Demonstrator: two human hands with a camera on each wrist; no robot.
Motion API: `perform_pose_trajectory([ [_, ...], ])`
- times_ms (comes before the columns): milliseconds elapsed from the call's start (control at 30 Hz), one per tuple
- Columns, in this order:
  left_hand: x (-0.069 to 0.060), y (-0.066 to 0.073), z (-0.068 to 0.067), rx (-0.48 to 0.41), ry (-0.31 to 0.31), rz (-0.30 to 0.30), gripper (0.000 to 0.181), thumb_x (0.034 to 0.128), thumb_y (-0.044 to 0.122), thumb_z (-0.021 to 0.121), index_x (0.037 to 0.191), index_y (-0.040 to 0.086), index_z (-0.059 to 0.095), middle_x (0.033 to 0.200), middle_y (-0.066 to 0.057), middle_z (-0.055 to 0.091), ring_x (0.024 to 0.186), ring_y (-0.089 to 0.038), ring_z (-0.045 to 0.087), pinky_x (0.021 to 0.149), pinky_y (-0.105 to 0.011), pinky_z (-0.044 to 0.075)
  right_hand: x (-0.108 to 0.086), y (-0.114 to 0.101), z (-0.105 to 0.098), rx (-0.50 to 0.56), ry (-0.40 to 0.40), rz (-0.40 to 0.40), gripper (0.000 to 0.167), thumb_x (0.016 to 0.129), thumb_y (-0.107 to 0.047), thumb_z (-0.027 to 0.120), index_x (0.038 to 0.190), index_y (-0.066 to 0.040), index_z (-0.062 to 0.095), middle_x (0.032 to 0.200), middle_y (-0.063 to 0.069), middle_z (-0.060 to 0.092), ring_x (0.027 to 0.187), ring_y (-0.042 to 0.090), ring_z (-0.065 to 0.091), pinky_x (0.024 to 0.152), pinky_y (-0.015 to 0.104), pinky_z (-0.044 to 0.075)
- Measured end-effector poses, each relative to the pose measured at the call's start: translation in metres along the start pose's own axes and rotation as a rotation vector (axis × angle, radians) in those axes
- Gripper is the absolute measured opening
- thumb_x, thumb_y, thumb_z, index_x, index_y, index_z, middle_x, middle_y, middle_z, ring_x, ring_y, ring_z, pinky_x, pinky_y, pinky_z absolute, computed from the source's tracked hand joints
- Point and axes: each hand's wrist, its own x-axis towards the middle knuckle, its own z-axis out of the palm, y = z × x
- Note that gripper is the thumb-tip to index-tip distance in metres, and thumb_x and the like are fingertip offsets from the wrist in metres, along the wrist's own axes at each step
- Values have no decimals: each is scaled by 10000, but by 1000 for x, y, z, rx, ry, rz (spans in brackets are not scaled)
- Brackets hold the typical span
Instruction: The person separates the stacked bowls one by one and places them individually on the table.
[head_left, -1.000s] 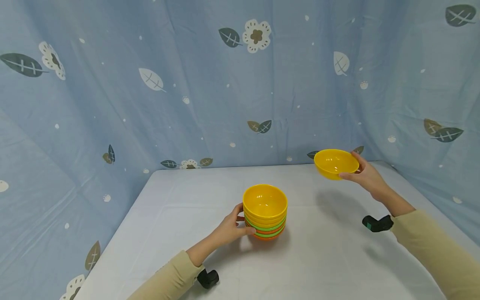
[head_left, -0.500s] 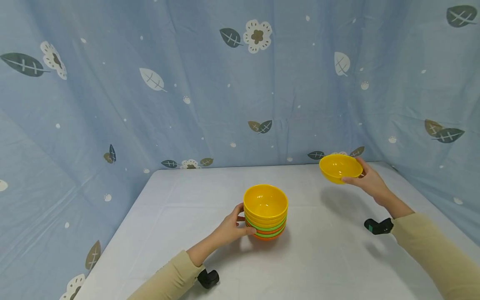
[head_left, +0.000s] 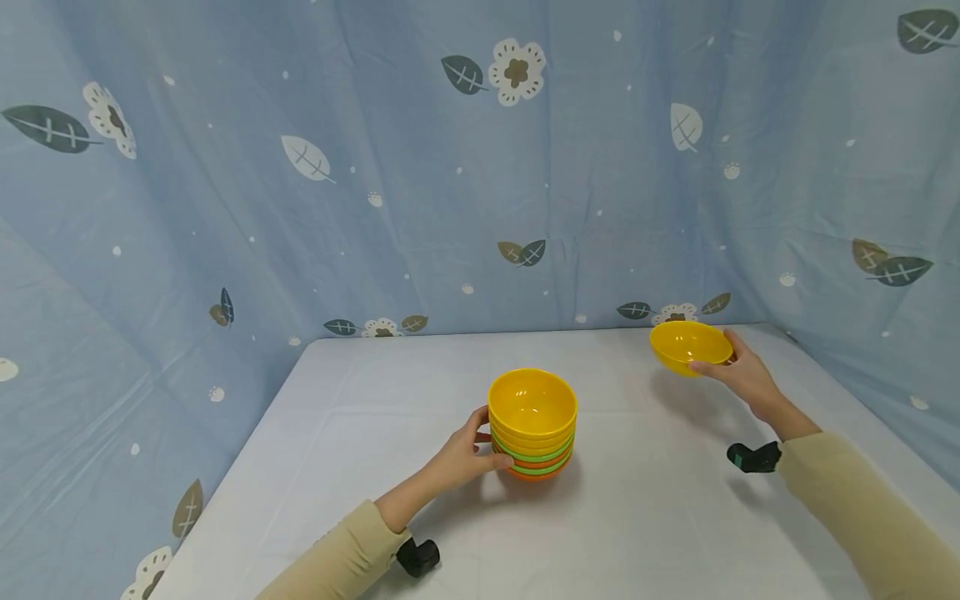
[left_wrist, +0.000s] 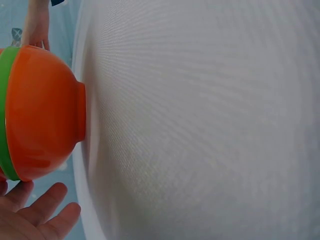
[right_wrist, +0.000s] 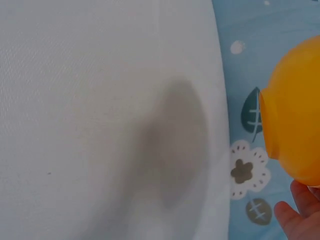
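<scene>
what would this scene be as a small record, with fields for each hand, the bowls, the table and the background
left hand: holds the left side of the bowl stack
right hand: holds the raised bowl by its right side
bowl stack: upright on the table; yellow on top, green and orange lower, orange at the bottom
raised bowl: yellow, off the table, to the right of the stack
table: covered in white cloth
backdrop: blue fabric printed with leaves and flowers
</scene>
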Motion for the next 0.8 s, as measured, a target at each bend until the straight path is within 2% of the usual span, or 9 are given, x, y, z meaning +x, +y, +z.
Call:
perform_pose_trajectory([
  [167,0,0,0,-5,1,-1,776,835,257,672,1411,0,219,1384,-199,369,1141,-358,493,949,-580,347,-18,-20,-5,48,-50,37,1100,776,-536,644,1462,-107,-101,1510,225,-9,1297,460,159,1038,613,127],
  [200,0,0,0,-5,1,-2,776,836,257,672,1412,1,219,1385,-199,369,1141,-357,493,949,-579,347,-18,-19,-4,33,-37,51,1111,773,-557,633,1458,-106,-117,1507,232,-11,1286,462,165,1031,619,135],
  [433,1,0,1,-3,1,-5,776,836,258,672,1412,1,221,1383,-202,369,1137,-359,495,946,-582,348,1,22,2,-9,18,49,1144,757,-619,587,1438,-93,-168,1495,263,-42,1280,508,156,998,667,132],
  [567,1,-1,1,-5,0,-6,774,834,259,673,1411,3,224,1385,-202,367,1135,-357,496,946,-584,346,1,31,2,-6,16,59,1146,757,-630,582,1437,-103,-174,1494,259,-62,1285,515,130,995,674,111],
  [700,1,-1,1,-8,1,-4,775,833,260,675,1410,4,227,1385,-201,368,1133,-357,496,944,-583,348,-8,20,0,-12,-3,107,1158,760,-631,583,1428,-74,-181,1484,271,-83,1289,522,105,988,679,111],
  [800,1,-1,1,-4,3,-3,776,832,259,676,1410,3,226,1383,-203,369,1133,-360,496,943,-581,350,-21,-2,-2,7,-23,155,1187,747,-621,611,1425,-52,-180,1479,275,-95,1304,518,73,999,671,102],
])
